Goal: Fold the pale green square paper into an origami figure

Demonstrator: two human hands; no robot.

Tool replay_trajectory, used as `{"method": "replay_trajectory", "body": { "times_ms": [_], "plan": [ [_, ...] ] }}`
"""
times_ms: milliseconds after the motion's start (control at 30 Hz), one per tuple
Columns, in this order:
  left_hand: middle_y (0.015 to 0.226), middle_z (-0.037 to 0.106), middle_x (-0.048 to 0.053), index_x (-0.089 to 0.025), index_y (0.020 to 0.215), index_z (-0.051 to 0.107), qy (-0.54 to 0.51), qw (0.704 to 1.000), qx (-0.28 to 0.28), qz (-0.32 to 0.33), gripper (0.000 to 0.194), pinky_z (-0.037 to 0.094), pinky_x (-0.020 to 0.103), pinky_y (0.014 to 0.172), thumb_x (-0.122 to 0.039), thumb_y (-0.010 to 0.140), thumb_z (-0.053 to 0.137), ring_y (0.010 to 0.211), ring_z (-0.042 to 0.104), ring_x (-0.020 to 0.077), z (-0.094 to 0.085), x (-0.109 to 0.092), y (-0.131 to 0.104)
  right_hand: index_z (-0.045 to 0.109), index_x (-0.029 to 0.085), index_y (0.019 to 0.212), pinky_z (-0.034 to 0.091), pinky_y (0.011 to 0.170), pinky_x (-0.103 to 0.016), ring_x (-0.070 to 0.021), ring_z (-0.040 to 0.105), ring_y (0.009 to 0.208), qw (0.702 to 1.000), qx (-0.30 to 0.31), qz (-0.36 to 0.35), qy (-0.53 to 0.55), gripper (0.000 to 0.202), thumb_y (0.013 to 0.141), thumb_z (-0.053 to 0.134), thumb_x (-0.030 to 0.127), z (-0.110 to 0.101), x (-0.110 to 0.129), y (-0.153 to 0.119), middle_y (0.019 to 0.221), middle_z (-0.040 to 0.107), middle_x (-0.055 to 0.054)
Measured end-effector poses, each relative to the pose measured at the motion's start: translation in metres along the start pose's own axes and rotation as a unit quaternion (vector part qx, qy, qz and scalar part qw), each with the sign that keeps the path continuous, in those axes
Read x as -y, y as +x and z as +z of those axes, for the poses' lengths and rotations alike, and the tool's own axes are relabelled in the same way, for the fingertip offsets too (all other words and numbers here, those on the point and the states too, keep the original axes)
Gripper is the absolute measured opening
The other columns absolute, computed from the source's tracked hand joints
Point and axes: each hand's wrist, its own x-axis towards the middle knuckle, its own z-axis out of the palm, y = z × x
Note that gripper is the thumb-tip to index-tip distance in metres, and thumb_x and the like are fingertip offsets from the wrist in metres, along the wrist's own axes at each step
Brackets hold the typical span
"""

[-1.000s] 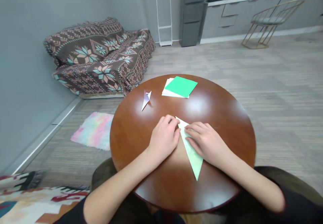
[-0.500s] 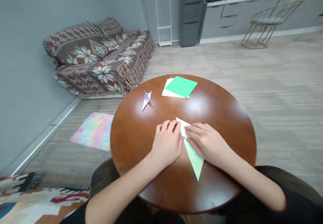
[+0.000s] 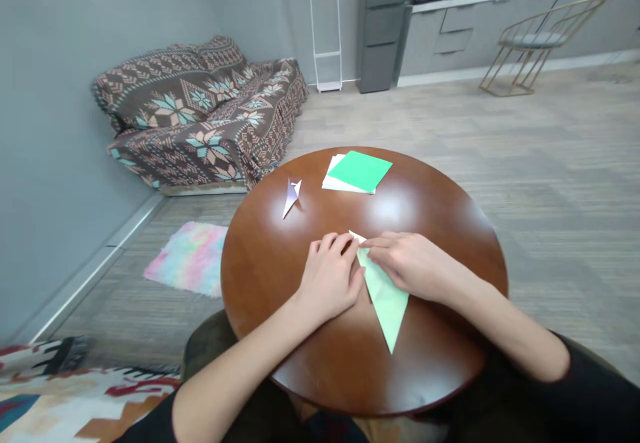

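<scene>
A pale green sheet of origami paper (image 3: 389, 306), folded into a long narrow kite, lies on the table with its near tip towards me. My left hand (image 3: 334, 273) rests along its left edge, fingers bent and holding the paper down near the white far tip. From the other side my right hand (image 3: 407, 263) presses the upper part, its fingers together and the fingertips close to the left ones. Both hands cover part of the far end, so the folds beneath them are hidden.
A round brown table (image 3: 280, 276) bears everything. Towards the back lies a green sheet (image 3: 361, 171) on white sheets (image 3: 333, 180). A small purple and white folded paper piece (image 3: 292, 198) stands at the back left. Beyond are a patterned sofa (image 3: 215, 106) and a fluffy rug (image 3: 187, 260).
My right hand has slid slightly up the paper towards its far tip, with the fingers now closer together. More of the green lower part shows. The left hand has barely moved.
</scene>
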Motion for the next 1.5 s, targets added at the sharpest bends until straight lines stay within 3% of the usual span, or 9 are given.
{"method": "replay_trajectory", "body": {
  "times_ms": [167,233,400,1033,1267,1367,1500],
  "plan": [
    [0.135,0.061,0.008,-0.021,0.126,0.061,-0.01,1.0,-0.008,-0.017,0.035,0.04,0.046,0.097,-0.034,0.096,0.049,0.123,0.049,0.0285,-0.002,-0.001,0.003,0.057,0.016,0.126,0.043,0.069,-0.03,-0.0222,0.064,0.088,1.0,-0.006,0.014,0.007,0.037,0.091,0.05,0.006,0.002,-0.006,0.003,0.1,0.073,-0.009],
    [0.133,0.062,0.008,-0.021,0.126,0.061,-0.008,1.0,-0.009,-0.02,0.035,0.04,0.046,0.095,-0.037,0.096,0.052,0.122,0.05,0.0289,-0.002,-0.001,0.003,0.054,0.014,0.128,0.041,0.068,-0.03,-0.0229,0.065,0.088,1.0,-0.005,0.023,0.001,0.04,0.09,0.049,0.006,0.004,-0.006,0.002,0.096,0.072,-0.009],
    [0.135,0.061,0.01,-0.021,0.132,0.057,-0.004,1.0,-0.011,-0.021,0.047,0.039,0.047,0.095,-0.042,0.09,0.06,0.124,0.049,0.0305,0.001,-0.001,0.002,0.056,0.015,0.122,0.039,0.066,-0.029,-0.0223,0.063,0.083,1.0,-0.003,0.018,-0.001,0.039,0.085,0.05,0.003,0.006,-0.005,0.0,0.09,0.071,-0.007],
    [0.135,0.061,0.011,-0.021,0.132,0.057,0.003,1.0,-0.01,-0.025,0.047,0.039,0.048,0.094,-0.044,0.091,0.058,0.124,0.048,0.0319,0.003,-0.001,0.001,0.063,0.017,0.098,0.036,0.069,-0.031,-0.0206,0.057,0.073,0.999,-0.042,0.001,0.002,0.023,0.089,0.045,0.004,0.006,0.005,-0.025,0.077,0.067,-0.008],
    [0.137,0.059,0.01,-0.021,0.135,0.057,-0.047,0.996,0.044,0.054,0.048,0.038,0.047,0.1,-0.039,0.091,0.06,0.125,0.046,0.0307,-0.009,0.01,0.0,0.063,0.019,0.1,0.046,0.079,-0.034,-0.0221,0.061,0.088,0.979,-0.127,0.058,0.149,0.014,0.096,0.05,0.015,0.011,-0.016,-0.016,0.096,0.068,-0.009],
    [0.142,0.056,0.009,-0.025,0.14,0.053,-0.067,0.993,0.061,0.078,0.05,0.036,0.048,0.103,-0.038,0.092,0.06,0.128,0.044,0.0309,-0.012,0.014,-0.001,0.062,0.019,0.093,0.046,0.077,-0.032,-0.021,0.059,0.087,0.975,-0.123,0.057,0.175,0.003,0.094,0.058,0.019,0.018,-0.02,-0.009,0.093,0.064,-0.007],
    [0.142,0.055,0.008,-0.027,0.139,0.054,-0.086,0.991,0.058,0.08,0.05,0.036,0.049,0.104,-0.037,0.09,0.063,0.13,0.043,0.0309,-0.011,0.014,-0.002,0.06,0.018,0.087,0.044,0.075,-0.032,-0.0205,0.056,0.083,0.982,-0.113,0.052,0.146,0.009,0.095,0.061,0.023,0.027,-0.019,-0.004,0.089,0.061,-0.006]
  ]
}}
